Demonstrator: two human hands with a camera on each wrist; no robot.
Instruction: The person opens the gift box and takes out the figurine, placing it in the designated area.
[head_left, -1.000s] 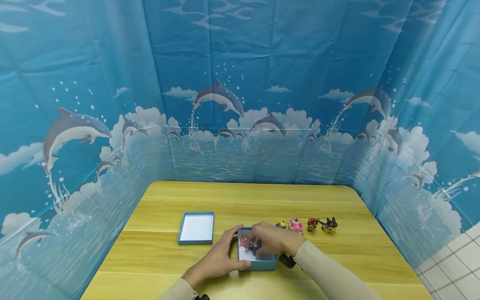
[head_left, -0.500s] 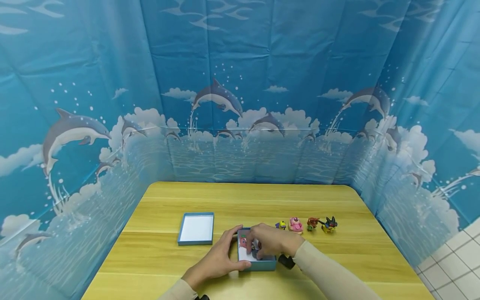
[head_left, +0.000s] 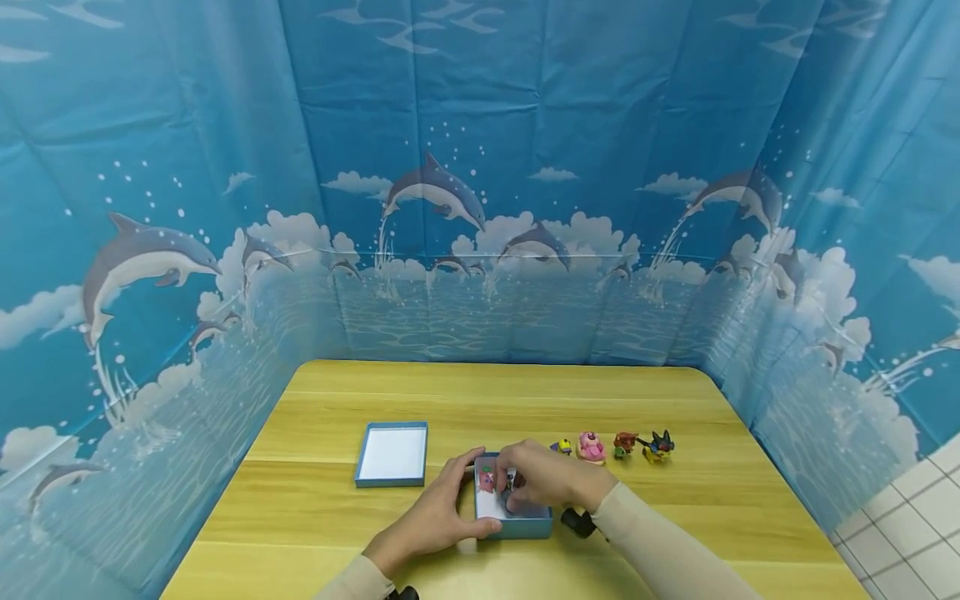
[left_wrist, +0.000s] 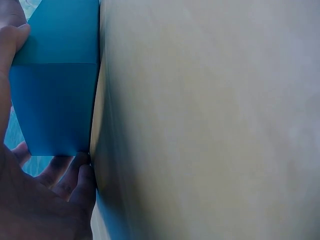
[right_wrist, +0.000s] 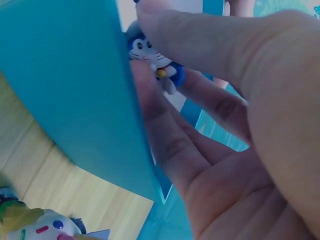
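A blue box (head_left: 527,529) with a white inside stands on the table in the head view. My left hand (head_left: 441,515) holds it at the left, its thumb on the near side and fingers along the left and far sides. Inside the box, my right hand (head_left: 551,477) pinches a small blue and white cat figurine (right_wrist: 145,46), partly covered by the fingers in the right wrist view. A pink figurine (head_left: 486,480) lies in the box's left part, beside the right fingertips. In the left wrist view, the left thumb presses the box wall (left_wrist: 55,107) from above.
On the wooden table (head_left: 300,517), a shallow blue tray-like lid (head_left: 393,453) with a white inside lies to the left. Behind and right of the box stand several figurines: a yellow and purple one (head_left: 562,447), a pink one (head_left: 591,448), a reddish-brown one (head_left: 624,445) and a black-eared one (head_left: 658,447).
The right hand's fingers have shifted slightly within the box around the blue and white cat figurine. The left hand and the box have stayed in place.
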